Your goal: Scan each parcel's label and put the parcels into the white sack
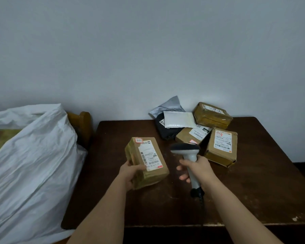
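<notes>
Left hand: grips the near end of a brown box, label up, over the table.
Right hand: wrapped round the scanner handle, head beside the box.
Other parcels: piled at the table's far side.
Sack: white, left of the table.

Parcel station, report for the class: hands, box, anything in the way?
Left hand grips box, label up. Right hand holds scanner beside it. Sack at left; path looks clear. Pile waiting behind.
</notes>
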